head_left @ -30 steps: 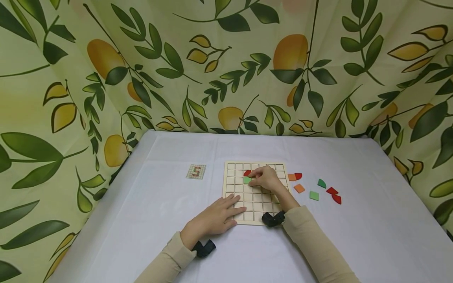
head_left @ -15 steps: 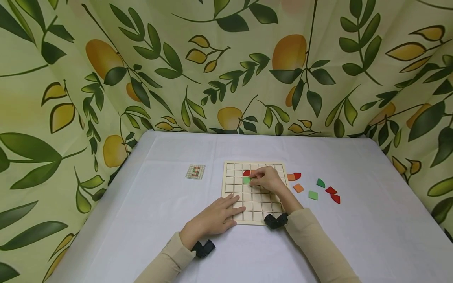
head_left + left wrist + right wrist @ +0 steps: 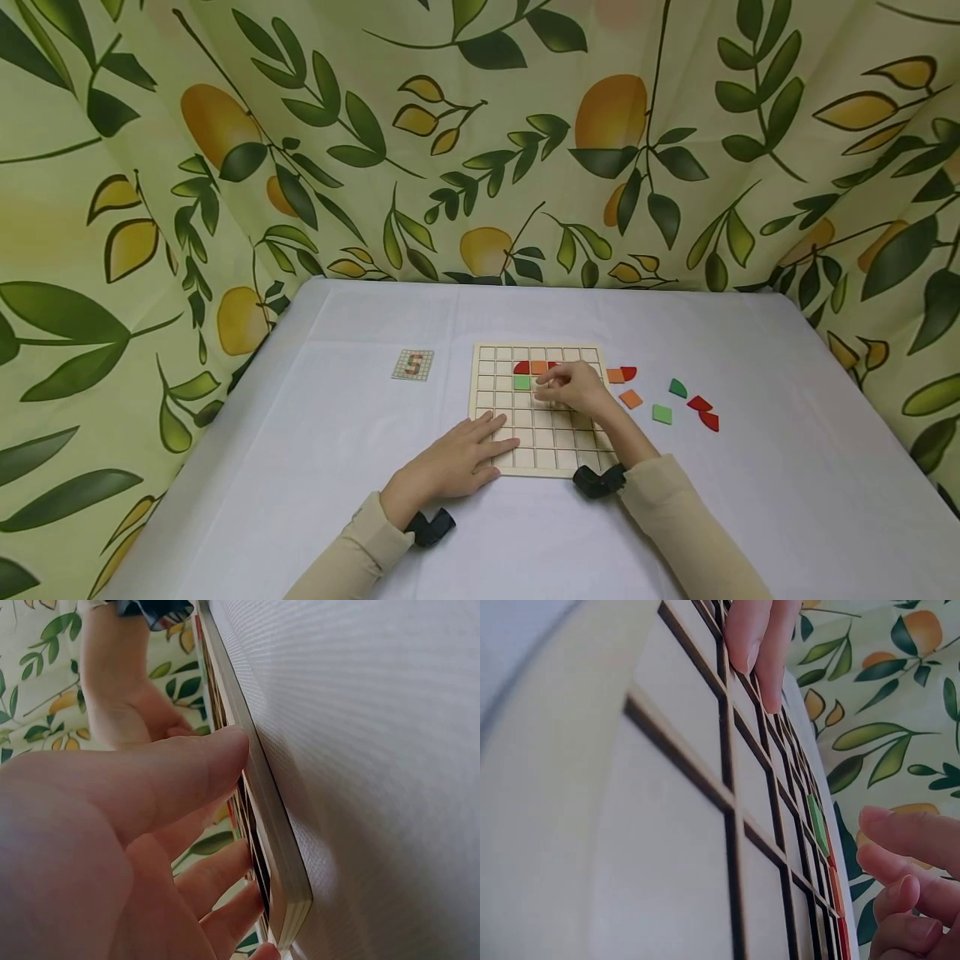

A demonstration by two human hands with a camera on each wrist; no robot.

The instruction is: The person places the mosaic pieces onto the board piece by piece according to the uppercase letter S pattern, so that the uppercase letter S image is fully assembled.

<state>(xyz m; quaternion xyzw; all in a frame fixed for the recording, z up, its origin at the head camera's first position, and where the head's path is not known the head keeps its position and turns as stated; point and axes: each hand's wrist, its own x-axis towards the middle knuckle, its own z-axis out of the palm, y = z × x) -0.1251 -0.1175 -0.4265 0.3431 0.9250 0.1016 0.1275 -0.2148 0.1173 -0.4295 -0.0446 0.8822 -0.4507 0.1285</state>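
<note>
A wooden grid board [image 3: 543, 458] lies on the white table. In its upper rows sit a red quarter-circle tile [image 3: 522, 367], an orange square tile [image 3: 538, 367] and a partly hidden red tile [image 3: 552, 364]. Below the first red one is a green square tile [image 3: 521, 382]. My left hand [image 3: 457, 457] rests spread over the board's lower left corner; the left wrist view has its thumb [image 3: 217, 759] along the board's edge. Over the upper right of the grid hovers my right hand [image 3: 577, 390], fingers bent and apart. In the right wrist view nothing lies between its fingertips [image 3: 877, 817].
Right of the board lie loose tiles: orange squares [image 3: 631, 399], a green square [image 3: 662, 414], a green quarter-circle [image 3: 678, 388] and red quarter-circles [image 3: 708, 421]. A small card [image 3: 413, 364] with a coloured S-like pattern lies left of the board. A patterned curtain [image 3: 487, 167] hangs behind the table.
My right hand has drawn back to the right from the tiles, uncovering the orange square and part of the second red tile. The left hand has stayed put.
</note>
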